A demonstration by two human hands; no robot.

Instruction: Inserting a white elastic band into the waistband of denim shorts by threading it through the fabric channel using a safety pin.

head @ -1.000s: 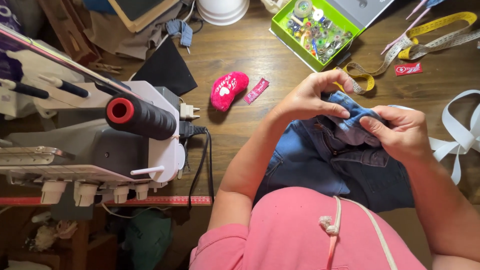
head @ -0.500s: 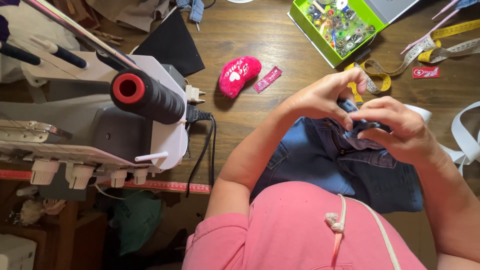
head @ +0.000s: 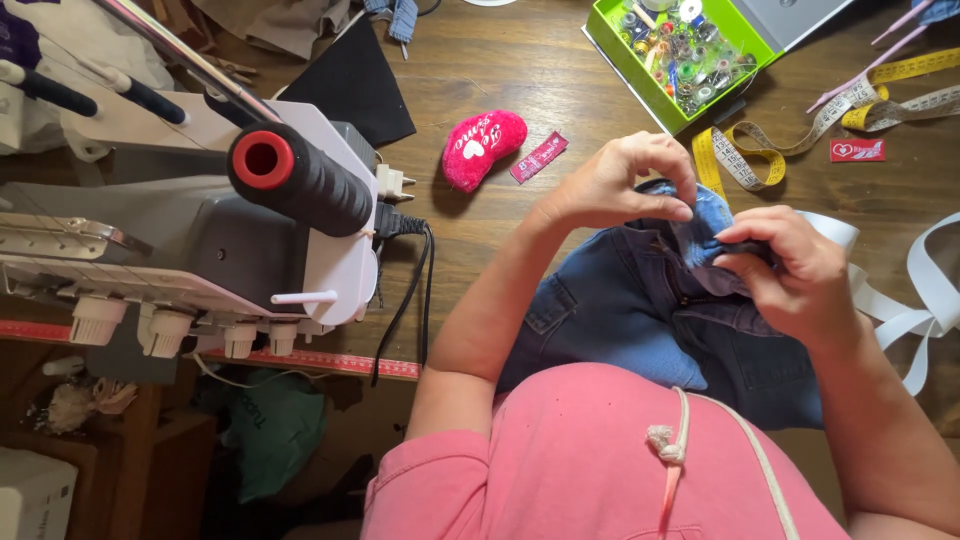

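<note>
Brown wooden table [head: 520,60], carrying: white-grey sewing machine [head: 180,240] at left, red heart-shaped plush cushion [head: 483,148], green box of bobbins [head: 680,55], yellow measuring tape [head: 800,125], white ribbon [head: 915,300], blue denim garment [head: 640,320].

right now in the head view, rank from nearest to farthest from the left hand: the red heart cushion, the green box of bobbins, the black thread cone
1. Red heart cushion, just outward of the left hand, on the wooden table.
2. Green box of bobbins, beyond the hand, toward the table's far edge.
3. Black thread cone, far off to the side, on the sewing machine.
</note>
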